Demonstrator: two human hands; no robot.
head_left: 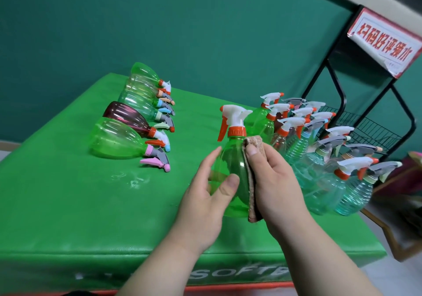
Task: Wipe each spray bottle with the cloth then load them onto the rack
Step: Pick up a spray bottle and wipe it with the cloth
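A green spray bottle [235, 167] with a white and orange trigger head stands upright in the middle of the green mat [68, 204]. My left hand [205, 202] grips its left side, thumb across the front. My right hand [271, 181] presses a folded tan cloth [319, 149] against the bottle's right side, thumb on top of the cloth. Several upright bottles [319, 158] crowd the mat's right side. Several more lie on their sides [127, 122] at the left. A black wire rack [370, 126] stands at the far right.
A red and white sign [386, 42] hangs at the top of the rack. The dark green wall [182, 33] runs behind the mat. The mat's front edge [159, 268] is close to me, and a wooden frame [392, 234] sits low at the right.
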